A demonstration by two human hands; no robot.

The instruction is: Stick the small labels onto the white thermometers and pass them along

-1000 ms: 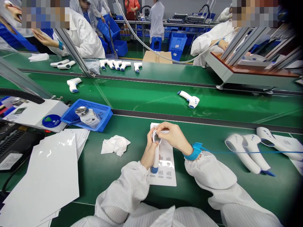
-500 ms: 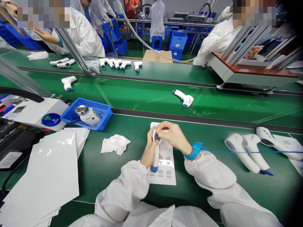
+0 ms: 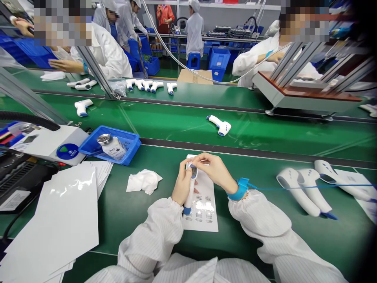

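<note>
My left hand is wrapped round a white infrared thermometer with a blue base, held upright over a sheet of labels on the green bench. My right hand pinches at the thermometer's head, fingertips on its small display. A blue wrist strap with a thin blue cord sits on my right wrist. A crumpled white cloth lies just left of my hands.
A stack of white sheets lies at left, with a blue tray holding a bottle behind it. Three thermometers rest at right. One thermometer rides the green conveyor. Co-workers in white coats stand across the belt.
The thermometers on the conveyor have drifted left. My hands and the held thermometer shifted slightly left, and its head has tipped a little.
</note>
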